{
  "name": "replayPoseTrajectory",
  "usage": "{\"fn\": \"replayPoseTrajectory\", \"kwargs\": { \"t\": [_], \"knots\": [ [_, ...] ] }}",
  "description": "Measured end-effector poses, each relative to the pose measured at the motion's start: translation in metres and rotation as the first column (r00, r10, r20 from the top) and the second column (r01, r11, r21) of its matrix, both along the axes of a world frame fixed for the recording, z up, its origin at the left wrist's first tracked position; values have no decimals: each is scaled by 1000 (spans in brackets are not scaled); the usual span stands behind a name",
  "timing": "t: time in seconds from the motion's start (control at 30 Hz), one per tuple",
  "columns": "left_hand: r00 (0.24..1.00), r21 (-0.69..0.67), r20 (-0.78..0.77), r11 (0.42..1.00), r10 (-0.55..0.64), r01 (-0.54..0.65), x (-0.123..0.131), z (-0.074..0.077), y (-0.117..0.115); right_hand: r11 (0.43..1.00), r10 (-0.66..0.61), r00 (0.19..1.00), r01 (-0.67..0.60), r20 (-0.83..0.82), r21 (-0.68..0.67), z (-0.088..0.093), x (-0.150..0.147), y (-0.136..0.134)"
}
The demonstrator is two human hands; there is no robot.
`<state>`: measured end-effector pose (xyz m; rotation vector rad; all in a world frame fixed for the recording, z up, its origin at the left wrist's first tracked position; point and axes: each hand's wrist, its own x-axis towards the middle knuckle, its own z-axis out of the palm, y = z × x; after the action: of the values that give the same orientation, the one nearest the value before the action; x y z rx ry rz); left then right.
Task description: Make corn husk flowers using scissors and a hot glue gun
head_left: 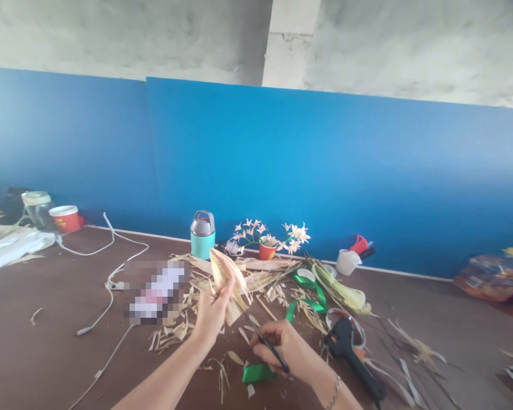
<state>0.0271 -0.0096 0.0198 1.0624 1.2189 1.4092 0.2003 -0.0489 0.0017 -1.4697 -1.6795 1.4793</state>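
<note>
My left hand (211,310) is raised above the table with its fingers closed round a pale dried husk leaf (226,273), which stands up out of the grip. To its right my right hand (288,347) is lower and closed on a pair of small dark scissors (267,346), whose blades point up-left toward the husk. Under both hands lies a scatter of cut husk strips (188,319). A green piece (259,373) rests on the table just below my right hand.
A black glue gun (350,350) lies right of my right hand. Green ribbon (310,293), a teal flask (202,234), a red cup of husk flowers (268,242), white cables (111,273) and red tubs (66,218) sit on the brown table (47,341) before a blue wall.
</note>
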Motion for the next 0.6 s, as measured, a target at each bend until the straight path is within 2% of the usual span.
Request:
{"fn": "replayPoseTrajectory", "kwargs": {
  "t": [0.1,0.27,0.6],
  "knots": [
    [999,-17,-41,1000,-18,18,0,-6,1,1000,-12,1000,12,-5,17,2,-2,-1],
    [998,-9,-63,1000,26,-26,1,-13,2,1000,-22,1000,22,-19,22,6,-4,-1],
    [998,-65,-11,996,62,-62,5,-7,-4,999,-38,998,38,-49,0,1,-11,-1]
  ]
}}
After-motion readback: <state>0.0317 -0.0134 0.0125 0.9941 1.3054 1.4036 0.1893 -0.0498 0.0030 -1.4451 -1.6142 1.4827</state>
